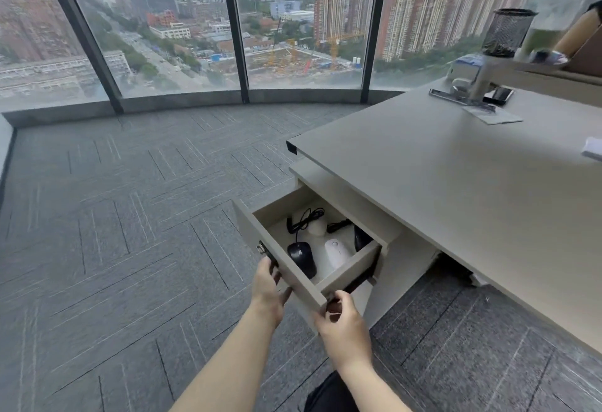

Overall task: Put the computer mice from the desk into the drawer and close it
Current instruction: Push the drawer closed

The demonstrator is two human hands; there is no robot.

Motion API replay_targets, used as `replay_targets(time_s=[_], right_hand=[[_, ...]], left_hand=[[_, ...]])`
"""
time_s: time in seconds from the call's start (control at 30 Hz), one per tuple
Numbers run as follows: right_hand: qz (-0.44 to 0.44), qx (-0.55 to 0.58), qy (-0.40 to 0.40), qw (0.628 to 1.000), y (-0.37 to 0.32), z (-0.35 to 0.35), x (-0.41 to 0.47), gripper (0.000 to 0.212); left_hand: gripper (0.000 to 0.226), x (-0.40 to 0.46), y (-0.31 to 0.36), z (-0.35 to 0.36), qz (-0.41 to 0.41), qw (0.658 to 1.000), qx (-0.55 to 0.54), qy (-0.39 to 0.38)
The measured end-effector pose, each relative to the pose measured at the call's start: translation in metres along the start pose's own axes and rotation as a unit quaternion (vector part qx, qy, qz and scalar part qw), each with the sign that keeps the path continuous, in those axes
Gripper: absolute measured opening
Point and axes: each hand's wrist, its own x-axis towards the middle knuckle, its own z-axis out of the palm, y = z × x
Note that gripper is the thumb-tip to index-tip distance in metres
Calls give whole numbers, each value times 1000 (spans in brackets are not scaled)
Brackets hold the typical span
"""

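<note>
Open beige drawer gripped at its front for closing.
Left hand is clasped on the front panel, right hand on its corner; black mouse and white mouse lie inside; an even, straight push should be given, cables kept clear.

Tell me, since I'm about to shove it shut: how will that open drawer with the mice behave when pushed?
The drawer will probably slide easily, holding only a few mice. Both hands sit at its front, the left hand by the face and the right hand at the near corner, so it should go in straight. The loose black mouse and white mouse may skid if it is slammed.
</note>
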Motion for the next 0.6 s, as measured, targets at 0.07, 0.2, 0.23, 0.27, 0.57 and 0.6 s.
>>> replay_targets(time_s=[0.07,0.2,0.23,0.27,0.57,0.6], right_hand=[[24,21,37,999,4,-8,13,50],[60,35,110,992,14,-23,41,74],[61,35,121,990,16,-26,48,78],[64,36,129,989,18,-30,56,81],[73,67,157,983,28,-63,110,72],[70,66,156,983,30,-65,114,66]], left_hand=[[46,10,-3,18,-6,1000,-12,-10],[46,31,-10,51,-21,998,-29,-44],[46,34,-11,60,-24,998,-31,-54],[46,36,-12,69,-27,997,-32,-59],[59,73,-26,119,-70,993,-45,-89],[60,75,-28,124,-72,992,-49,-93]])
